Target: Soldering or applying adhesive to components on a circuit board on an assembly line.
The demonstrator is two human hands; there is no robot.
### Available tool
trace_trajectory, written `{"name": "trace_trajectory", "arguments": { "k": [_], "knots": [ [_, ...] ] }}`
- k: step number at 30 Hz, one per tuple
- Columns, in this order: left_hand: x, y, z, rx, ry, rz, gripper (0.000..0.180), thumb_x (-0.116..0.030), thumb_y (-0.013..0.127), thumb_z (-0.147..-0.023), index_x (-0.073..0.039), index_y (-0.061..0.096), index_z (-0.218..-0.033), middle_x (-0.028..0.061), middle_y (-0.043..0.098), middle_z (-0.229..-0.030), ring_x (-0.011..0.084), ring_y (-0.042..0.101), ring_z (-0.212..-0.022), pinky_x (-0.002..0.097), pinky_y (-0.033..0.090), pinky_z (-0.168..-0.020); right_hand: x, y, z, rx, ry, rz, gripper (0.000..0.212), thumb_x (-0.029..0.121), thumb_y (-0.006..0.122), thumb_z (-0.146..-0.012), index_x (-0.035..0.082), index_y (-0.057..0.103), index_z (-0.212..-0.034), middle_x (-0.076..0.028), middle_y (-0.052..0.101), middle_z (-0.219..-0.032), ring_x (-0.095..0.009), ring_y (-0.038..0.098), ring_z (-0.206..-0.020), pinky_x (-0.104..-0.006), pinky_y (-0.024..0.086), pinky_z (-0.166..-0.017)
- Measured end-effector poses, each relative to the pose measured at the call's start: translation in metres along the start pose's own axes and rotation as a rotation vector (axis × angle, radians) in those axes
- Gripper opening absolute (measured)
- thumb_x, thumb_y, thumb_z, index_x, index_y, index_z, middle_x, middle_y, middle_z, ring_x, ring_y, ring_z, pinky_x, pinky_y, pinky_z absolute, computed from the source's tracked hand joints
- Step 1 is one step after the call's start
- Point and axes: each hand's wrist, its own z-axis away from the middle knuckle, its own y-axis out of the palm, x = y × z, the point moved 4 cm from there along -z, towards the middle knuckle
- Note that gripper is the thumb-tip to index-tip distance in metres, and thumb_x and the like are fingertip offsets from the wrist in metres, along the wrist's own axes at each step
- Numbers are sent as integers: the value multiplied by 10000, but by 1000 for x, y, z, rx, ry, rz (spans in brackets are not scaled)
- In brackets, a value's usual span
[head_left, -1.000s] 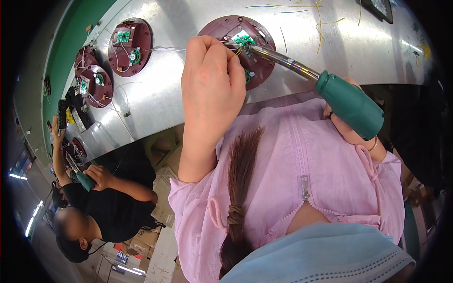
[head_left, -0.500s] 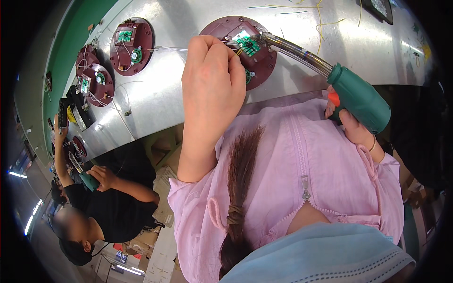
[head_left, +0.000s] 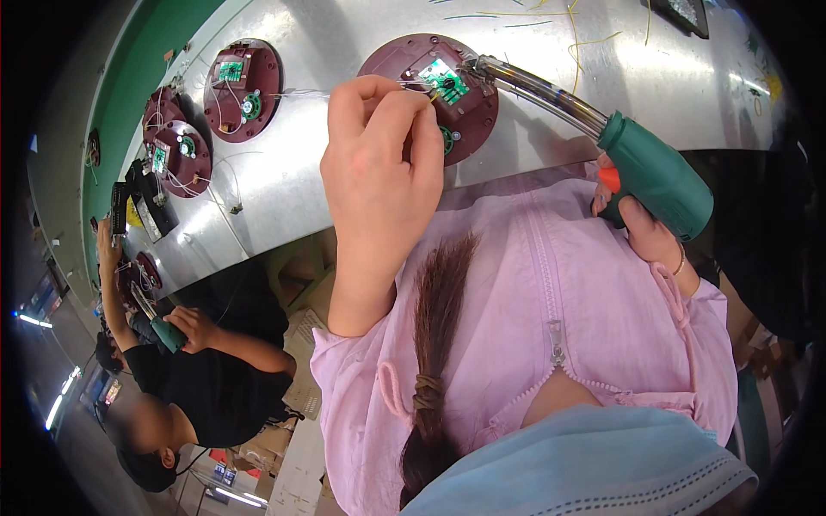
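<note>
My left hand reaches over the near left part of a round maroon plastic base. Its thumb and index finger are pinched on a thin yellow wire at the edge of a small green circuit board. Part of the base lies hidden under that hand. In my right hand is a green soldering gun with a red trigger. The gun's long metal barrel slants to the upper left, its tip end close to the board's right side; whether it touches is not clear. A green round part shows beside my fingers.
More maroon bases with boards and wires lie to the left on the metal table. Loose yellow wires and a dark tray are at the far side. At lower left a co-worker holds another soldering gun.
My left hand has shifted slightly left, its fingers more bent at the board's edge. The soldering gun has stayed nearly in place. The co-worker's hand has moved a little.
</note>
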Motion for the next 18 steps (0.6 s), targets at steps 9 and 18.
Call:
{"name": "trace_trajectory", "arguments": {
  "k": [9,18],
  "knots": [
    [-4,7,-4,96,-3,-135,53,-55,611,-736,-10,584,-730,100,535,-898,274,568,-731,385,472,-584,-3,-1,0,74,-20,273,399,207,558,-891,-16,447,-1203,-75,548,-845,-146,538,-751,-299,470,-711],
    [-5,9,-7,132,36,-263,57,-53,609,-700,-10,571,-699,94,517,-859,270,532,-759,388,469,-577,7,5,-10,-14,-154,300,372,17,666,-684,14,565,-1042,-130,543,-1039,-272,538,-909,-353,442,-804]
  ]
}}
